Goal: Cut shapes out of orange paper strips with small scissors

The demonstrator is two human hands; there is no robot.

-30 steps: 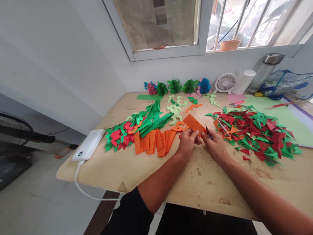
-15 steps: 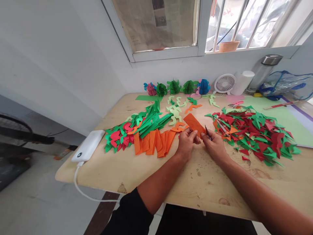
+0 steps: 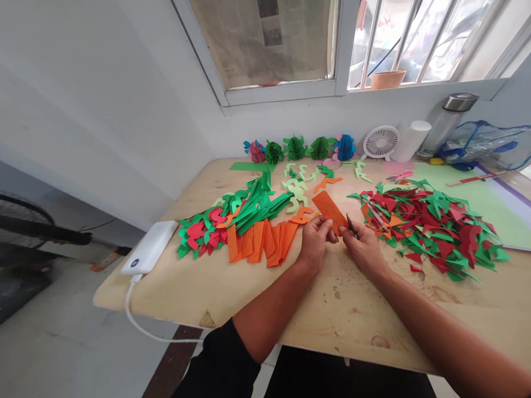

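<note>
A folded-looking orange paper strip (image 3: 327,207) with a faint drawn outline is pinched in my left hand (image 3: 314,239). My right hand (image 3: 363,246) is closed around small dark scissors (image 3: 350,225), whose blades point up beside the strip. The fingertips of this hand also meet the strip's lower right corner. Left of my hands lie several orange paper strips (image 3: 257,243) with drawn lines. Behind them are a bunch of green strips (image 3: 261,204) and red cut shapes (image 3: 199,235). Cut orange pieces (image 3: 302,215) and light green pieces (image 3: 297,190) rest beyond my left hand.
A heap of red and green paper scraps (image 3: 440,226) spreads on the right. A cabled white power bank (image 3: 149,247) sits at the left edge. Along the wall stand several paper figures (image 3: 296,148), a small fan (image 3: 381,142) and a bottle (image 3: 448,124).
Both hands, with the orange strip and the scissors, have shifted very slightly to the left. Their hold looks the same, and the things on the table have not moved.
</note>
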